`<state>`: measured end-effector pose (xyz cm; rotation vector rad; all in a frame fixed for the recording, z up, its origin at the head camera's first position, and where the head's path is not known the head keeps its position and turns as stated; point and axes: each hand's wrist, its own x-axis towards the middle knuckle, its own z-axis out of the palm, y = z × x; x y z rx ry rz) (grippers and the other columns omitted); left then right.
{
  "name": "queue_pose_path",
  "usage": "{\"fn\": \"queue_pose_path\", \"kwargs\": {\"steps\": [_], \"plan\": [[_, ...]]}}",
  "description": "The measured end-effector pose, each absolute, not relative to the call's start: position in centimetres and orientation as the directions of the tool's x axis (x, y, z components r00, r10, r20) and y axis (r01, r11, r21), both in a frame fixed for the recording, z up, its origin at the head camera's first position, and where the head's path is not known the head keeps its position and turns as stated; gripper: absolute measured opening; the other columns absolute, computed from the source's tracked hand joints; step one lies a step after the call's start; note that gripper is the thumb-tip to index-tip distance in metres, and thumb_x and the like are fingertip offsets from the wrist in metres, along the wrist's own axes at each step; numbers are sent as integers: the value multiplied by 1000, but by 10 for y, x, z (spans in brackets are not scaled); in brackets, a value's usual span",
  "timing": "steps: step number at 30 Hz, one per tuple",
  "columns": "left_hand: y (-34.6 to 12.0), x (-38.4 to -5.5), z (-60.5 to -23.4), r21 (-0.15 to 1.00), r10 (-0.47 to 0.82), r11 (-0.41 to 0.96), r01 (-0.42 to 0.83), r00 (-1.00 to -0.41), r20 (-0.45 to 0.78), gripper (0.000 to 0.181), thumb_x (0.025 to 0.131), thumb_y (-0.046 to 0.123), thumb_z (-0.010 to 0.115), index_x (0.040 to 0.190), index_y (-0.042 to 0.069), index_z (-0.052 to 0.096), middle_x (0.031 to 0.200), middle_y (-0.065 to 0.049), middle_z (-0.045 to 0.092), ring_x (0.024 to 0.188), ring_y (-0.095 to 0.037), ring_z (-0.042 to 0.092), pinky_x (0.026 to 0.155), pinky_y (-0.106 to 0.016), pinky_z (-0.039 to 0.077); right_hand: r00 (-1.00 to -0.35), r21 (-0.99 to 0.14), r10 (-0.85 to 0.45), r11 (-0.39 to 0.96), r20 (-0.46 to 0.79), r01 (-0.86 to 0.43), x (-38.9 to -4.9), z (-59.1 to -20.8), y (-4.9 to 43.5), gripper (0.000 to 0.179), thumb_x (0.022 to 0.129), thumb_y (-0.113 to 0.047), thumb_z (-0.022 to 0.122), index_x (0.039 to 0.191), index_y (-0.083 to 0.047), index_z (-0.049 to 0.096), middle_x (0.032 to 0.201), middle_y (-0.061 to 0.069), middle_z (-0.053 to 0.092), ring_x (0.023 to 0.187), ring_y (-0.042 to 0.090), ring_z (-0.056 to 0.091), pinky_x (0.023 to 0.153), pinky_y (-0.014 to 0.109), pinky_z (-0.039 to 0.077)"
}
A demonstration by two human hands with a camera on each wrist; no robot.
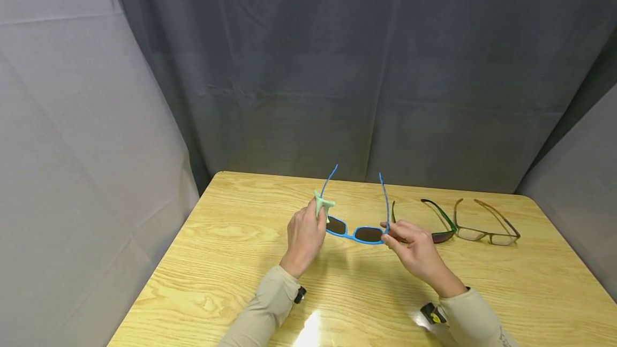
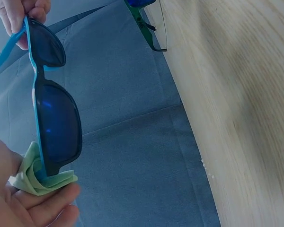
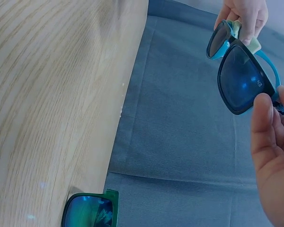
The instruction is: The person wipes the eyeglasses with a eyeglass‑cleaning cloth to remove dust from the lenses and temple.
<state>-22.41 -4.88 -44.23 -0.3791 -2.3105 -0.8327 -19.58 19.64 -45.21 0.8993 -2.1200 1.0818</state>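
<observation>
A pair of blue sunglasses [image 1: 368, 235] with dark lenses is held up over the table, both temples unfolded and pointing away. My left hand [image 1: 306, 232] pinches a pale green cloth [image 1: 324, 205] around the left end of the frame, near the hinge. In the left wrist view the cloth [image 2: 40, 175] wraps the corner beside the lens [image 2: 60, 125]. At the other end, my right hand [image 1: 416, 250] grips the right hinge corner between thumb and fingers. The right wrist view shows the thumb against the frame edge beside the lens [image 3: 241, 78].
Green-framed sunglasses [image 1: 443, 236] lie on the wooden table [image 1: 217, 261] just beyond my right hand, partly hidden by it. Farther right are clear-lens eyeglasses [image 1: 501, 239] with brown temples, unfolded. A dark grey curtain [image 1: 289, 95] hangs behind the table, with light cloth walls at both sides.
</observation>
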Motion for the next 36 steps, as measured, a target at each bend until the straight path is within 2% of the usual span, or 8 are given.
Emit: {"fn": "queue_pose_path", "kwargs": {"steps": [7, 18, 25, 29, 36], "plan": [[-48, -225, -441, 429, 46, 774, 466, -717, 695, 6, 93, 10, 56, 89, 9, 61, 58, 8, 50, 47, -5, 39, 54, -26, 45, -607, -460, -306, 435, 733, -774, -194, -451, 196, 33, 75, 14, 70, 106, 3, 69, 83, -1, 62, 72, 9, 62, 67, 13, 50], [-51, -226, -438, 403, 55, 776, 486, -688, 723, 5, 91, 9, 58, 87, 9, 61, 56, 9, 44, 46, -5, 34, 50, -22, 39, -654, -491, -317, 461, 687, -739, -193, -452, 196, 27, 78, 9, 70, 104, 0, 70, 84, -4, 63, 69, 6, 59, 55, 17, 48], [-53, -227, -435, 396, 63, 777, 490, -686, 725, 6, 92, 8, 57, 86, 8, 60, 54, 9, 40, 44, -4, 31, 46, -19, 34, -641, -466, -352, 466, 682, -752, -192, -453, 197, 28, 78, 7, 70, 106, 2, 70, 88, -2, 63, 65, 4, 53, 50, 15, 44], [-54, -227, -433, 398, 50, 775, 490, -676, 735, 8, 92, 9, 56, 85, 9, 60, 54, 9, 40, 45, -5, 31, 46, -20, 34, -620, -445, -374, 457, 690, -770, -192, -453, 197, 29, 78, 8, 71, 106, 4, 70, 88, -1, 64, 65, 3, 51, 51, 12, 42], [-55, -226, -432, 401, 53, 775, 488, -682, 729, 8, 92, 9, 56, 85, 8, 60, 54, 9, 41, 45, -5, 31, 47, -20, 34, -621, -448, -385, 451, 682, -772, -191, -452, 197, 28, 78, 8, 70, 106, 3, 69, 88, -2, 63, 60, 1, 45, 43, 11, 35]]}}
